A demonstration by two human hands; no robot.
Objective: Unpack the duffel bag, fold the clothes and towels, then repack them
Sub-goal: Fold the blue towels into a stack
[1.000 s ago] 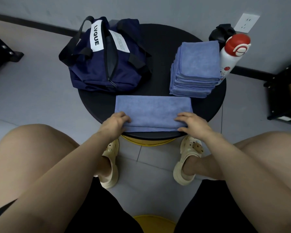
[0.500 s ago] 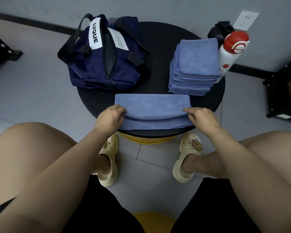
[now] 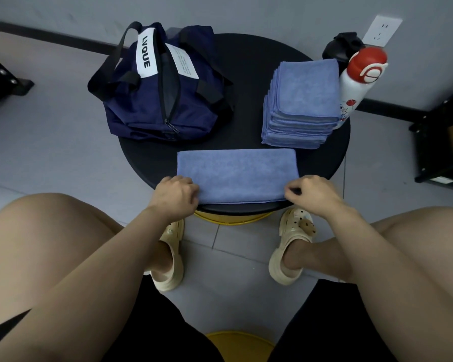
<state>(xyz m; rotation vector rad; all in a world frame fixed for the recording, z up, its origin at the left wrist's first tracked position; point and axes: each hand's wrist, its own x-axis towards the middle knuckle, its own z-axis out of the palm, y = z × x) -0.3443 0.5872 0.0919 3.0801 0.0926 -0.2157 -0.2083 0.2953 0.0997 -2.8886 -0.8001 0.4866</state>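
Two hands at the near edge of the round black desk, and between them lies a blue towel, folded to a long flat strip. Left hand grips the towel's near-left corner, fingers curled over the cloth. Right hand pinches the near-right corner, thumb and fingers closed on the hem. Behind on the left sits the navy duffel bag, zip open. On the right, a stack of folded blue towels, with a white bottle just beside it.
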